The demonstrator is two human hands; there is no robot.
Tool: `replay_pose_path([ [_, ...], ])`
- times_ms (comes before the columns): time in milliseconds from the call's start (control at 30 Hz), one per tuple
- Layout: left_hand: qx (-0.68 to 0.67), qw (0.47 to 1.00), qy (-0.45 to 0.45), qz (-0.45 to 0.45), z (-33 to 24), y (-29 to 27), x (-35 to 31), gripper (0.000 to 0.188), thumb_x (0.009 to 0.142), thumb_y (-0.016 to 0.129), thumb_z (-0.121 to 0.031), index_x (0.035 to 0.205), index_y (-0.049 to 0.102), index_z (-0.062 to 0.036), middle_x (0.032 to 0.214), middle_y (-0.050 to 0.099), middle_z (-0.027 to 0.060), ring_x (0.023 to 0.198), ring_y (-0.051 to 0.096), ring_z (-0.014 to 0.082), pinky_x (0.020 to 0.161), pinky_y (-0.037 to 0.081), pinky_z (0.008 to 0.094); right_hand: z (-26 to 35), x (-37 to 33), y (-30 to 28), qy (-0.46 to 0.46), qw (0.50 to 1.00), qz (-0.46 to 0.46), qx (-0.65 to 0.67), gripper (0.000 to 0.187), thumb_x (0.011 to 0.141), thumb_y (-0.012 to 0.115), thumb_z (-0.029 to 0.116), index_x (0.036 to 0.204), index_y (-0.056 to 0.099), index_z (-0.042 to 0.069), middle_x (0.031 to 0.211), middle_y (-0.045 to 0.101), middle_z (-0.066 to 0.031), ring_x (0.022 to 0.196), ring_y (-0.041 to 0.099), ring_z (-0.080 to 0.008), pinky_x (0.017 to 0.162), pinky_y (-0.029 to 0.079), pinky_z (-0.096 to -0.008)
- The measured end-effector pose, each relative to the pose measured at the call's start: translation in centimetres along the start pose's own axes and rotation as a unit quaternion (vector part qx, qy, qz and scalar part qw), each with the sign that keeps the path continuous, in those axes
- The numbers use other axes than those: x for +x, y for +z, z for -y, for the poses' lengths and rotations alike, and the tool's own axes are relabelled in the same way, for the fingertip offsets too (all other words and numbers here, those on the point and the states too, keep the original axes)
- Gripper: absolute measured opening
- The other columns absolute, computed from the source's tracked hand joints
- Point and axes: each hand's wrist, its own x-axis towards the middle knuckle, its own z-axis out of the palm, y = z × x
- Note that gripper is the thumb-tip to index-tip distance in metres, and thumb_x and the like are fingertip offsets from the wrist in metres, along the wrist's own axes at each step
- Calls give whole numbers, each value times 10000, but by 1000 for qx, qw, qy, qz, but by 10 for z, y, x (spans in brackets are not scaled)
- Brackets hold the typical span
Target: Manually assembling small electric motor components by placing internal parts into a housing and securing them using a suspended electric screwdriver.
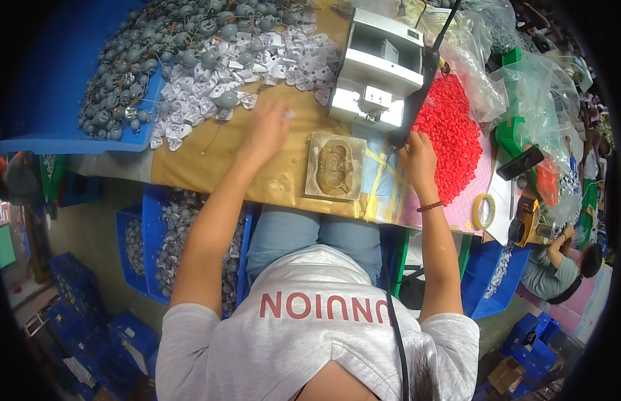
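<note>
My left hand is over the brown-covered table, just in front of a heap of white plastic parts. It is blurred by motion, and a small whitish piece shows at its fingertips. My right hand is at the left edge of a pile of small red plastic pieces, with its fingers curled in. Whatever it may hold is hidden. Between my hands, near the table's front edge, lies a square metal block with a rounded hollow. Behind it stands a white machine with a black part along its right side.
Grey round parts with wires are heaped at the back left, partly in a blue bin. A yellow tape roll and a black phone lie at right. Blue bins of parts are under the table. Another person sits at far right.
</note>
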Motion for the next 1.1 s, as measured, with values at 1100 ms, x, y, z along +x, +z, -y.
replay_pose_path([
  [1100, -8, 977, 18, -211, 20, -84, 7, 377, 815, 770, -114, 1159, 622, -63, 1149, 598, 121, 1007, 611, 304, 835, 521, 385, 104, -26, 18, -332, 940, 6, 75, 274, 753, 780, 57, 1006, 679, 77, 1061, 661, -56, 980, 607, -284, 794, 475, -393],
])
